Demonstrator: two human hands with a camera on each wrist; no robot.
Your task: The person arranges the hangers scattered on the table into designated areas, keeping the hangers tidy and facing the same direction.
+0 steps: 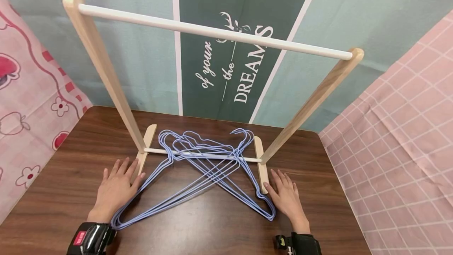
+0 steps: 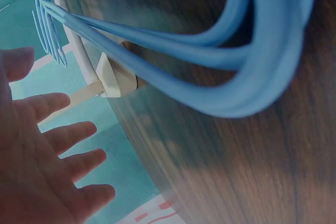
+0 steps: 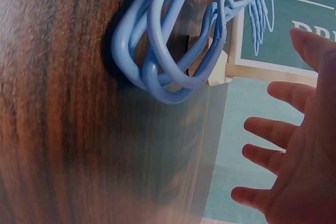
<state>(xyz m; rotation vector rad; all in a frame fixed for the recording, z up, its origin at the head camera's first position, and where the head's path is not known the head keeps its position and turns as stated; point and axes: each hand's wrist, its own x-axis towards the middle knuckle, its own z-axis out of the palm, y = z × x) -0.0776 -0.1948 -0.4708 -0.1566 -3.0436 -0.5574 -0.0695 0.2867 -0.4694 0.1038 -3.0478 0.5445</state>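
Note:
My left hand (image 1: pixel 115 188) lies palm down with its fingers spread, beside the left foot (image 1: pixel 150 133) of a wooden clothes rack. On the other side, my right hand (image 1: pixel 287 198) rests in the same flat way near the rack's right foot (image 1: pixel 259 148). Between the hands, several light-blue wire hangers (image 1: pixel 114 222) lie in two overlapping groups, their hooked ends around the lower white rod. Rounded hanger ends (image 2: pixel 226 109) loom close in the left wrist view, apart from the fingers. In the right wrist view, other hanger ends (image 3: pixel 123 51) lie beyond the straight fingers.
The rack's left upright (image 1: pixel 106 66) and right upright (image 1: pixel 311 101) carry a white top rod (image 1: pixel 212 32). It stands toward the back of a brown wood-grain table (image 1: pixel 198 227). A green printed cloth (image 1: pixel 209 101) hangs behind, with pink cloths at both sides.

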